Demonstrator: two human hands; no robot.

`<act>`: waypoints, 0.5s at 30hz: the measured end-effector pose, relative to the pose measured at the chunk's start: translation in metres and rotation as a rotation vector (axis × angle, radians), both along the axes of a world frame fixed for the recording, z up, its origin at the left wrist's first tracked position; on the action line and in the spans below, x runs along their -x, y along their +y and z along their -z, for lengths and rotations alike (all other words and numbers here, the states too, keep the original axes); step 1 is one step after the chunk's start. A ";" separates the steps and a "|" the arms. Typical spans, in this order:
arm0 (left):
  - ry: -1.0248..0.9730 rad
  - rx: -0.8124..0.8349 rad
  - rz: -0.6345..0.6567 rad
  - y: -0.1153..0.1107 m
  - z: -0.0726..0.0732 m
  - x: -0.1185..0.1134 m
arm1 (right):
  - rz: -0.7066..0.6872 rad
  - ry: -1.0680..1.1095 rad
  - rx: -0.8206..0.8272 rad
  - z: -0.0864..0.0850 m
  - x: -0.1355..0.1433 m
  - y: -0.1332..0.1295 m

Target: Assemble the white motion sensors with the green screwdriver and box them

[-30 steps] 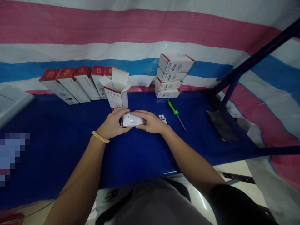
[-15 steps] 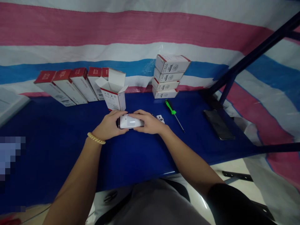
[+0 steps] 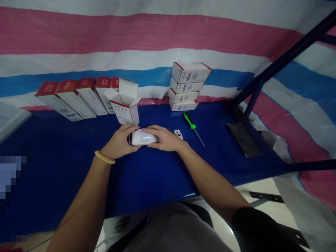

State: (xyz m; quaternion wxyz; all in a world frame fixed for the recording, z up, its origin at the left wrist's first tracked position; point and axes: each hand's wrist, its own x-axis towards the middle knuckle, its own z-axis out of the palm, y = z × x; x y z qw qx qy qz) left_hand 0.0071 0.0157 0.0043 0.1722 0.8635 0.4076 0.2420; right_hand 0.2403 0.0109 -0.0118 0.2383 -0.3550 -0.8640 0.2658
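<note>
Between my two hands is a white rounded plastic device (image 3: 142, 137), held lengthwise above the blue table. My left hand (image 3: 120, 142) wraps its left end, where a dark edge shows. Around the right end, my right hand (image 3: 165, 138) is closed, its thumb and fingers on opposite long sides. Just behind my left hand stands an open white carton (image 3: 125, 112) with its flaps up. A small white plastic part (image 3: 178, 134) lies right beside my right hand. The device's underside is hidden.
Several red-and-white boxes (image 3: 75, 101) lean in a row at the back left. More boxes (image 3: 190, 73) are stacked at the back centre. A green-handled screwdriver (image 3: 189, 120) and a black phone (image 3: 244, 140) lie to the right on the blue table (image 3: 154, 178). A metal frame (image 3: 288, 52) rises at right.
My hands keep the same hold on the white device. Everything in view has shifted slightly left, as the camera has turned a little; nothing else has visibly moved.
</note>
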 end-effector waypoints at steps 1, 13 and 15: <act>0.004 0.007 0.002 0.000 0.000 0.000 | 0.008 -0.008 -0.004 0.000 0.001 -0.001; -0.029 -0.028 0.017 -0.004 -0.002 -0.004 | 0.007 0.022 0.011 -0.009 0.001 -0.004; -0.029 -0.038 0.015 -0.004 -0.002 -0.005 | 0.002 0.031 0.009 -0.009 0.001 -0.003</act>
